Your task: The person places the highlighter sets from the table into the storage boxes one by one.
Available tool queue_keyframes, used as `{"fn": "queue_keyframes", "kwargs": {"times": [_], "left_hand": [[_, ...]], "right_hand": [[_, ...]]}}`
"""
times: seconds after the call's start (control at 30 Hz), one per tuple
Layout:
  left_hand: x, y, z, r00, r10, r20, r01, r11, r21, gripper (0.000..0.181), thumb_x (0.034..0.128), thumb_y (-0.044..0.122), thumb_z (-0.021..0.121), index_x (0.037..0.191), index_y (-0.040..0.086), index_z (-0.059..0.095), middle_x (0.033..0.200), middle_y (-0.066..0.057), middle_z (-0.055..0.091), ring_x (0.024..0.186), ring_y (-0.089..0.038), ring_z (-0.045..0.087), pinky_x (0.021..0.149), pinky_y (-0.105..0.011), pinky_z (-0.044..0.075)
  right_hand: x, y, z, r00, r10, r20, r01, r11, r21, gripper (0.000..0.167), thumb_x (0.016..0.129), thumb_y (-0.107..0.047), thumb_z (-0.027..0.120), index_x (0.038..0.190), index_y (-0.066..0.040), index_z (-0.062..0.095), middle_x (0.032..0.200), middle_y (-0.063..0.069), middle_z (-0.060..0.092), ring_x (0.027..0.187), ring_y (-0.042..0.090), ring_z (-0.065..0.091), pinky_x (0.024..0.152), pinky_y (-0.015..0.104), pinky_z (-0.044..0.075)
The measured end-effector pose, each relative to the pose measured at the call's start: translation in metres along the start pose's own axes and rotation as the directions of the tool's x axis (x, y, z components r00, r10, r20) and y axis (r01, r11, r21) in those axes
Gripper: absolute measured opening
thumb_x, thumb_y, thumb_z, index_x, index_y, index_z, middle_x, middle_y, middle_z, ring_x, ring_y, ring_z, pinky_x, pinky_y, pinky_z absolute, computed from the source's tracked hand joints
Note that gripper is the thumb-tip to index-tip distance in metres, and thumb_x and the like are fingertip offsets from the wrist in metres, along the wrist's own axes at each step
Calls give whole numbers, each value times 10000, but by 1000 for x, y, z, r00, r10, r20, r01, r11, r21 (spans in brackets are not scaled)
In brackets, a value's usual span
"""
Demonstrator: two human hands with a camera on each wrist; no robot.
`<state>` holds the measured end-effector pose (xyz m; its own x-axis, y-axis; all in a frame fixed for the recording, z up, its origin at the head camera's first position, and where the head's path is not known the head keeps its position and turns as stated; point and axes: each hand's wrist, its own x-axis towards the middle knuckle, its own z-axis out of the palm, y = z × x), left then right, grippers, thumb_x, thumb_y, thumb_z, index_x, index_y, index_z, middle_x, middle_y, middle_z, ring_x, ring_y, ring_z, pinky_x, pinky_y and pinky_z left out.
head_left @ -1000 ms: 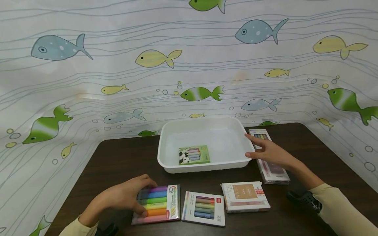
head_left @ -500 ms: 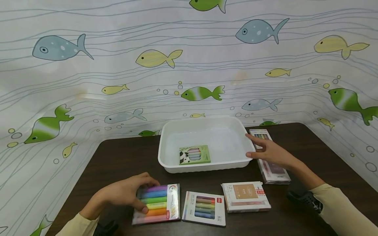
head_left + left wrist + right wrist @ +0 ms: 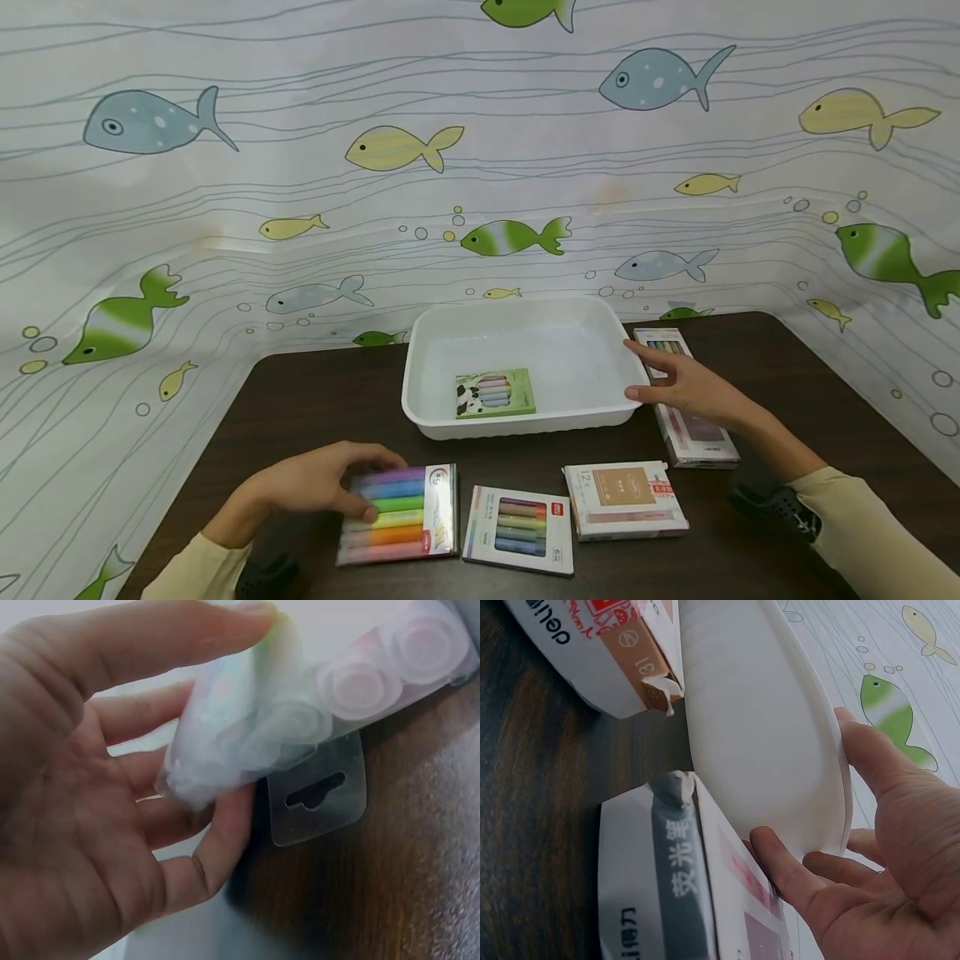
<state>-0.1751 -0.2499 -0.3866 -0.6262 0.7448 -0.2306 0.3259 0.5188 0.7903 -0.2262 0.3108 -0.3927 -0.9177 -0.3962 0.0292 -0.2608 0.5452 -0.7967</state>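
Note:
My left hand [image 3: 318, 483] grips the left end of a clear pack of thick rainbow-coloured markers [image 3: 405, 517] on the dark table. In the left wrist view, the thumb lies over the pack [image 3: 247, 720] while the other fingers curl round its edge; a clear hanging tab [image 3: 319, 799] sticks out below. My right hand [image 3: 690, 390] touches the right rim of a white plastic tray [image 3: 585, 358] with thumb and index finger spread apart. The right wrist view shows these fingers against the tray's outer side. Inside the tray lies a green panda-printed box [image 3: 495, 394].
A six-colour pen box [image 3: 519, 531] lies right of the marker pack, followed by a white and brown box [image 3: 626, 500]. A long white box [image 3: 693, 429] lies beside the tray under my right hand. Fish-printed cloth [image 3: 450, 192] stands behind the table [image 3: 322, 392].
My left hand has shifted its hold slightly, and the left end of the marker pack has risen a little. The right hand and tray stay where they were.

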Motion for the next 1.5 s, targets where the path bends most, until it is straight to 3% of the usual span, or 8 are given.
{"fn": "queue_keyframes", "kwargs": {"times": [0.13,0.3,0.5,0.67,0.97,1.17,1.5], "left_hand": [[2,-5,-4,1000,20,20,-18,993,-116,476,926,192,775,1371,233,610,1290,-38,619,1131,-301,565,929,-353,488],[3,-10,-8,996,73,47,-60,967,-247,479,940,90,740,1393,147,596,1308,-136,610,1112,-340,596,906,-410,540],[2,-12,-10,990,131,56,-105,938,-330,466,943,20,709,1388,88,590,1312,-198,593,1114,-380,594,907,-459,543],[2,-14,-9,986,149,72,-110,916,-385,466,941,-9,694,1388,60,582,1306,-233,586,1092,-406,605,891,-495,550],[-1,-15,-8,975,208,73,-140,839,-525,471,933,-115,635,1387,-32,541,1288,-311,578,1059,-378,634,870,-536,554],[-4,-13,-11,969,245,21,-188,797,-574,429,942,-130,603,1360,-70,529,1261,-317,579,1045,-370,633,874,-523,553],[-6,-1,-16,971,238,3,-195,803,-563,417,943,-130,597,1349,-62,532,1269,-301,569,1051,-389,625,868,-530,554]], "right_hand": [[0,0,0,1000,-4,2,4,1000,3,840,957,-314,745,1638,-206,265,1623,272,214,1221,460,579,947,636,478],[0,0,-1,1000,-10,0,10,1000,8,836,961,-305,742,1638,-207,262,1627,260,213,1229,460,573,950,630,479],[-1,-1,-3,1000,-8,-3,8,1000,1,838,960,-308,743,1639,-212,260,1626,262,213,1234,474,563,951,642,472],[-1,0,-2,1000,-2,2,2,1000,2,838,960,-311,743,1639,-213,260,1625,266,211,1233,471,565,950,639,474],[-1,1,-1,1000,-5,9,5,1000,5,836,964,-308,738,1640,-201,257,1627,266,204,1244,481,552,950,636,476],[0,2,0,1000,-5,6,5,1000,-5,841,963,-338,736,1641,-217,253,1628,261,209,1257,485,540,970,658,448],[0,4,1,1000,2,2,-2,1000,-5,835,968,-343,730,1642,-239,248,1630,256,207,1259,482,539,975,659,443]]}}
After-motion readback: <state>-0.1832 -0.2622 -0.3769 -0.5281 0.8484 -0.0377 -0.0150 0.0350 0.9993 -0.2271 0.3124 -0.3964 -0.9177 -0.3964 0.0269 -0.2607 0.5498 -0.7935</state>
